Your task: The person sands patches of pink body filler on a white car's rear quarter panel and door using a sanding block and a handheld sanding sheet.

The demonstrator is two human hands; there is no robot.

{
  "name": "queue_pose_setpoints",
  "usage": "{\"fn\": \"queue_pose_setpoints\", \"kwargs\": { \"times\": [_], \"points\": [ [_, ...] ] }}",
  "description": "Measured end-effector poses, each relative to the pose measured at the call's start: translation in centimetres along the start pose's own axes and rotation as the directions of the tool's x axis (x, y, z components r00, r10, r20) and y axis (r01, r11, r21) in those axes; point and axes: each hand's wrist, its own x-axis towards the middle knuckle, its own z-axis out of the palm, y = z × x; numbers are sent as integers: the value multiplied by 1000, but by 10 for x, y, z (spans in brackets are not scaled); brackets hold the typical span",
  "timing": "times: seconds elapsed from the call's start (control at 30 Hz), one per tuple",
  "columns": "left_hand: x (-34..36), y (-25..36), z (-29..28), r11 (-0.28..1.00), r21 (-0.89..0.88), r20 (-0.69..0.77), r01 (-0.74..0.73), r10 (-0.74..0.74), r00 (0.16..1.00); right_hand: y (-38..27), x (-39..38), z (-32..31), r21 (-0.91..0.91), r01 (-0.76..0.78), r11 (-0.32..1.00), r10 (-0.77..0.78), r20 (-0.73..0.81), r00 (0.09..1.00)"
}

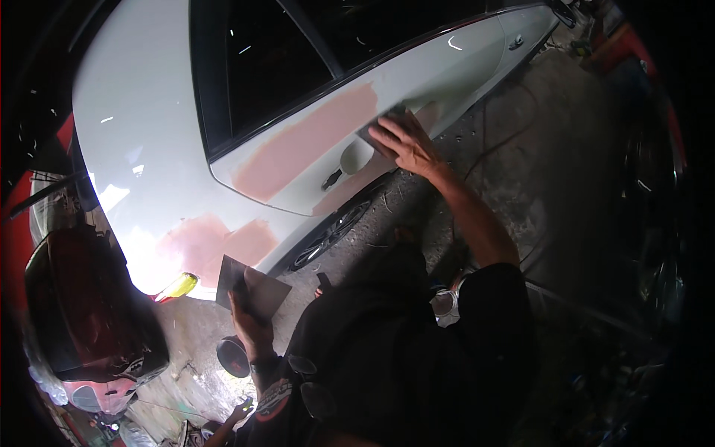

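A white car's rear door [298, 182] and rear side fill the upper view, with dull pink patches [309, 138] on the paint. My right hand [411, 149] is pressed against the door just beyond the door handle [333, 179]. Under its fingers lies a dark grey flat piece [377, 144], partly hidden; its kind is unclear. My left hand [252, 322] holds a thin, dark grey square sheet [261, 292] by its lower edge, thumb laid over it. The sheet is apart from the car, close to the lit tail light [177, 287] at its rear corner.
A dark red, rounded car part [97, 305] stands at the left. The car's rear wheel [333, 237] shows beneath the door. A round can [443, 302] sits on the floor beside me, and a dark round object [233, 356] is by my left wrist. Another person's forearm [223, 430] shows at the lower left.
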Motion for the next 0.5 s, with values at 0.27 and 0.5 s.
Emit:
{"fn": "queue_pose_setpoints", "kwargs": {
  "times": [0.27, 0.5],
  "points": [
    [-5, -3, -3, 1000, 1, -19, 12, -12, 1000, 29, 71, -15, -130, 15, 991, -25, -77, 997],
    [-5, -10, -22, 997, -63, -20, 34, -36, 999, 7, 17, -4, -125, -61, 990, 79, 137, 987]
  ]
}}
